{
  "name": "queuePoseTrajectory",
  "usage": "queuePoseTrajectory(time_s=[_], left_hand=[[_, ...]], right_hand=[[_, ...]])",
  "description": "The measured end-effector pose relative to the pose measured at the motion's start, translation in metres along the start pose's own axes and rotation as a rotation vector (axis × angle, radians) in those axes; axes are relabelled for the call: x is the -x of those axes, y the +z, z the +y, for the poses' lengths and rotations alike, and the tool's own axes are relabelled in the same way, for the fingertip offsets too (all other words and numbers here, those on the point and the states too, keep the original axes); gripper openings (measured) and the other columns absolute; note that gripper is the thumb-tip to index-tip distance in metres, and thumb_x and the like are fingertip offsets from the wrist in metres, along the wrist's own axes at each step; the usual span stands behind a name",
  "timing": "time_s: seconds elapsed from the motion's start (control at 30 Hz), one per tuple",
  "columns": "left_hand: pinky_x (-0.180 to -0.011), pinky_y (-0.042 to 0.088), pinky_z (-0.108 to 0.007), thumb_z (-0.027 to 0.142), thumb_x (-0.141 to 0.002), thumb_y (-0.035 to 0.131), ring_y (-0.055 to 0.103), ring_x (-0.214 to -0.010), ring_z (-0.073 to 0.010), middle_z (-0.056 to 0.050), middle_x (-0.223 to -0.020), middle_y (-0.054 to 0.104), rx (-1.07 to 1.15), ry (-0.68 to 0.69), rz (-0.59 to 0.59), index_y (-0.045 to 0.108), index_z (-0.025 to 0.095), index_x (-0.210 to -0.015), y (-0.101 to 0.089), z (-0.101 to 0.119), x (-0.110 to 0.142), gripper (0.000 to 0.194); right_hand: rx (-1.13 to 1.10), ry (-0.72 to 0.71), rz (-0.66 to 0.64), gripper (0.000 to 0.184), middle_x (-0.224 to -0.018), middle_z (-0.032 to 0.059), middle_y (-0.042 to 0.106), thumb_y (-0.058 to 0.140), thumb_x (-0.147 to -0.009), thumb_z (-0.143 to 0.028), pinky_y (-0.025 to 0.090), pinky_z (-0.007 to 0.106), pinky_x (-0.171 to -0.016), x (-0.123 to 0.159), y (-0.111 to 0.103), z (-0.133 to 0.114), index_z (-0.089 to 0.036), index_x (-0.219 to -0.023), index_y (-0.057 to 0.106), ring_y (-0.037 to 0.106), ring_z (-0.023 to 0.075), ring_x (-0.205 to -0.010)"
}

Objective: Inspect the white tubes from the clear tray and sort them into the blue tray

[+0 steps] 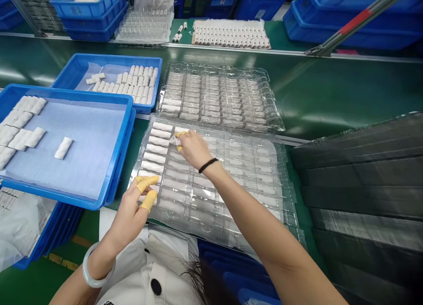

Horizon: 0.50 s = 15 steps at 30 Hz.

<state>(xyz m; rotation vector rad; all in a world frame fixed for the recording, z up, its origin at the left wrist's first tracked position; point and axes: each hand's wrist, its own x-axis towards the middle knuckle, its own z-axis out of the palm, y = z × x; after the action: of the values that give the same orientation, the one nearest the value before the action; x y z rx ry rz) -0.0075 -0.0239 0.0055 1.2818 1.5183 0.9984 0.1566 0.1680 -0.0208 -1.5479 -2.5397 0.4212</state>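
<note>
One camera sits on the worker's head and peers forward and down, past the pale jacket (178,283) at the bottom edge. It is near enough that the left hand (129,214) and right hand (194,148) show large at the clear tray (198,228) just ahead; farther off, a green ledge (277,32) runs across the top, and the left edge cuts a blue tray (115,150).

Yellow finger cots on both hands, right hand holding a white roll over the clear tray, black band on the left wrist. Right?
Not quite: the head view shows the black band on the right wrist; the left wears a pale bangle. The rest stands: yellow finger cots on both hands, right hand holding a white roll over the clear tray.
</note>
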Motion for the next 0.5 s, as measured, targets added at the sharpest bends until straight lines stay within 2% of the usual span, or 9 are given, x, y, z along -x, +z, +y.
queuePoseTrajectory(time_s=[0.1, 0.2, 0.3, 0.4, 0.5], left_hand=[[-0.083, 0.051, -0.030, 0.025, -0.096, 0.048, 0.059, -0.099, -0.0175, -0.006, -0.102, 0.060, -0.048, 0.054, 0.014, 0.063, 0.027, -0.124, -0.010, 0.000, 0.008, 0.032], [-0.086, 0.051, -0.031, 0.028, -0.097, 0.048, 0.060, -0.102, -0.0181, -0.007, -0.105, 0.062, -0.062, 0.057, 0.034, 0.064, 0.026, -0.122, -0.022, -0.002, 0.014, 0.030], [-0.087, 0.052, -0.031, 0.030, -0.096, 0.050, 0.062, -0.104, -0.0190, -0.007, -0.103, 0.066, -0.065, 0.041, 0.056, 0.065, 0.025, -0.121, -0.033, -0.001, 0.017, 0.029], [-0.088, 0.053, -0.031, 0.031, -0.096, 0.052, 0.064, -0.103, -0.0191, -0.006, -0.100, 0.070, -0.068, 0.052, 0.073, 0.068, 0.026, -0.118, -0.046, 0.003, 0.018, 0.028], [-0.085, 0.056, -0.030, 0.032, -0.095, 0.053, 0.068, -0.096, -0.0174, -0.004, -0.096, 0.073, -0.029, 0.059, 0.091, 0.069, 0.027, -0.116, -0.063, 0.008, 0.018, 0.027]], right_hand=[[0.134, -0.059, -0.056, 0.025, -0.100, 0.0215, 0.072, 0.050, -0.082, -0.001, 0.040, 0.040, -0.088, -0.008, 0.003, -0.002, -0.007, -0.097, 0.069, 0.059, 0.0320, -0.105], [0.211, -0.091, -0.093, 0.023, -0.099, 0.0210, 0.072, 0.051, -0.083, -0.002, 0.038, 0.037, -0.085, -0.010, 0.005, 0.003, -0.007, -0.096, 0.068, 0.059, 0.0311, -0.103], [0.233, -0.110, -0.110, 0.023, -0.101, 0.0193, 0.071, 0.053, -0.087, -0.009, 0.040, 0.037, -0.084, -0.007, 0.009, 0.011, -0.008, -0.105, 0.067, 0.059, 0.0304, -0.101], [0.227, -0.121, -0.088, 0.035, -0.108, 0.0195, 0.068, 0.057, -0.089, -0.017, 0.042, 0.036, -0.086, 0.001, 0.016, 0.017, -0.006, -0.122, 0.060, 0.059, 0.0304, -0.103], [0.218, -0.149, -0.053, 0.043, -0.109, 0.0189, 0.066, 0.058, -0.089, -0.018, 0.045, 0.036, -0.086, 0.011, 0.026, 0.019, -0.005, -0.130, 0.055, 0.058, 0.0303, -0.101]])
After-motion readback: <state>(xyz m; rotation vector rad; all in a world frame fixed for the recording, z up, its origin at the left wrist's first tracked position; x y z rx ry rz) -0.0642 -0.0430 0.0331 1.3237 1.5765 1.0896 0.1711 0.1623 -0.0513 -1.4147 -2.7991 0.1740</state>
